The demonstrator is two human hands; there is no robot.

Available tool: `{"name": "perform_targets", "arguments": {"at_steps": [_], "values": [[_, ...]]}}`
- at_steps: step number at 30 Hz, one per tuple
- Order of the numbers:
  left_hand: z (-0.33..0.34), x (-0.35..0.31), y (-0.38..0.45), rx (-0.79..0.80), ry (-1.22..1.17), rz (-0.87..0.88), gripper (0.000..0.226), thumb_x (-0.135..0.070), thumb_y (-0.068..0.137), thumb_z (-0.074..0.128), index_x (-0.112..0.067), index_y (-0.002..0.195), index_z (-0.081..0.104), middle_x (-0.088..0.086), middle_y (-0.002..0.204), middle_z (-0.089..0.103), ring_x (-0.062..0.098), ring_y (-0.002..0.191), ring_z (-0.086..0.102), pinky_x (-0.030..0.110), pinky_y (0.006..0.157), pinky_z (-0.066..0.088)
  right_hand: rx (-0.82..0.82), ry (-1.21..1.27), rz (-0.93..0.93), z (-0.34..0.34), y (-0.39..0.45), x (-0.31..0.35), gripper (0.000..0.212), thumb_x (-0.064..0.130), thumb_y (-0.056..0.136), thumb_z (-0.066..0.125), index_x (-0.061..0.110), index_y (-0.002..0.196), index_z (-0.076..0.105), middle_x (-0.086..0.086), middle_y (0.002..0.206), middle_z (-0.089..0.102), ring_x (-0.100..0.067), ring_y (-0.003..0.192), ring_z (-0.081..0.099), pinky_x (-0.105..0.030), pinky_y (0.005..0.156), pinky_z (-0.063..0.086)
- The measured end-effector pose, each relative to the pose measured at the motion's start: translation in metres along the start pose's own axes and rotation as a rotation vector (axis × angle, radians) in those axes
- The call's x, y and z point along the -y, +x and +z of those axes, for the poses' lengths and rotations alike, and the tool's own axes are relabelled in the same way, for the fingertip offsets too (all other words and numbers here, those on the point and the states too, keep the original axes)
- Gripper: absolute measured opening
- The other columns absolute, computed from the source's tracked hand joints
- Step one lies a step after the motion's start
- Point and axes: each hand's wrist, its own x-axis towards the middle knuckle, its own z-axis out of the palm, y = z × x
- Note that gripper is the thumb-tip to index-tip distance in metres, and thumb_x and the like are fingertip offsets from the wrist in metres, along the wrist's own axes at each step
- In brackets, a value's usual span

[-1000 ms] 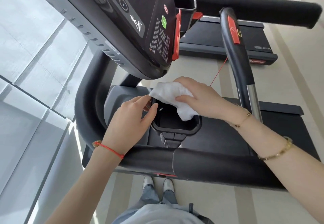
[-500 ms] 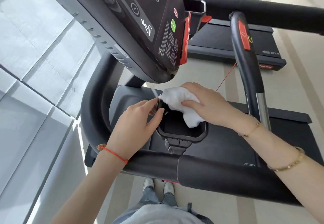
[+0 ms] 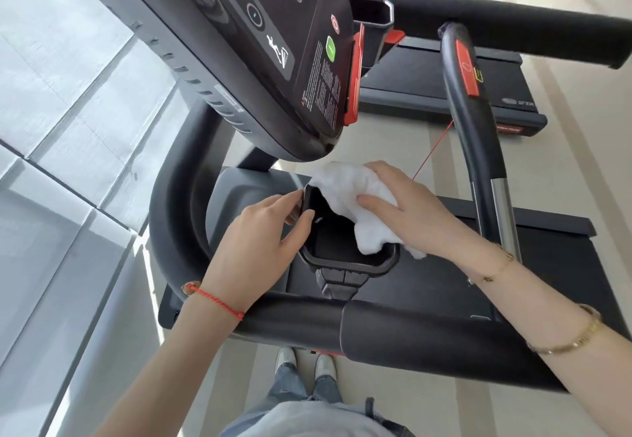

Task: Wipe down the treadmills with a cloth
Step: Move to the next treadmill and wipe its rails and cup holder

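Observation:
A black treadmill fills the view, its console [image 3: 273, 43] overhead and its padded handrail [image 3: 393, 337] across the front. Below the console is a black cup holder [image 3: 342, 262]. My right hand [image 3: 413, 214] holds a crumpled white cloth [image 3: 352, 194] and presses it over the holder's far right rim, part of the cloth hanging inside. My left hand [image 3: 260, 245] pinches the holder's left rim, thumb inside and fingers outside.
An upright black grip bar with a red tag [image 3: 468, 101] rises just right of my right hand. A thin red safety cord [image 3: 434, 149] runs down behind the cloth. A second treadmill [image 3: 444, 94] stands beyond. Light wall panels [image 3: 68, 129] lie on the left.
The right hand with the cloth has slid slightly along the holder's rim. My left hand keeps its hold on the left rim. The camera has shifted a little.

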Motion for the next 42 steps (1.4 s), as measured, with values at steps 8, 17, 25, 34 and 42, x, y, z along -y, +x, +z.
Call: {"name": "perform_targets", "arguments": {"at_steps": [8,17,25,34,42], "values": [[0.003,0.001,0.001,-0.032,0.012,0.032,0.03,-0.036,0.096,0.052,-0.018,0.115,0.066,-0.009,0.085,0.066,0.006,0.072,0.06,0.029,0.064,0.055,-0.066,-0.099,0.045,0.01,0.001,0.003,0.037,0.035,0.099,0.048,0.023,0.132,0.039,0.005,0.115,0.045,-0.019,0.096,0.048,-0.029,0.067,0.031],[0.003,0.001,0.001,-0.019,0.02,0.027,0.029,-0.035,0.097,0.052,-0.019,0.116,0.066,-0.009,0.085,0.066,0.007,0.075,0.062,0.036,0.067,0.056,-0.035,-0.123,-0.115,0.004,0.002,-0.005,0.032,0.036,0.099,0.047,0.036,0.131,0.044,0.013,0.125,0.049,-0.013,0.102,0.052,-0.029,0.074,0.034],[0.001,0.0,0.001,0.011,0.012,-0.006,0.032,-0.04,0.095,0.047,-0.015,0.1,0.067,-0.006,0.086,0.065,0.015,0.075,0.062,0.04,0.068,0.052,0.145,-0.259,-0.255,0.003,0.032,0.021,0.036,0.032,0.101,0.044,0.04,0.135,0.043,0.02,0.135,0.048,-0.008,0.113,0.049,-0.03,0.081,0.034],[0.0,-0.002,0.001,-0.016,-0.001,-0.005,0.044,-0.041,0.094,0.048,-0.018,0.128,0.062,-0.007,0.094,0.068,0.009,0.082,0.063,0.028,0.075,0.054,-0.116,-0.065,0.059,0.008,-0.015,-0.005,0.035,0.044,0.098,0.045,0.035,0.132,0.039,0.014,0.115,0.048,-0.008,0.092,0.051,-0.025,0.069,0.033],[0.001,-0.001,0.001,-0.025,0.022,0.021,0.04,-0.036,0.095,0.053,-0.013,0.126,0.063,-0.003,0.096,0.069,0.013,0.085,0.066,0.034,0.077,0.056,-0.121,0.093,0.175,0.011,0.0,0.016,0.034,0.031,0.1,0.048,0.023,0.133,0.044,0.001,0.114,0.052,-0.019,0.103,0.05,-0.03,0.075,0.033]]}}
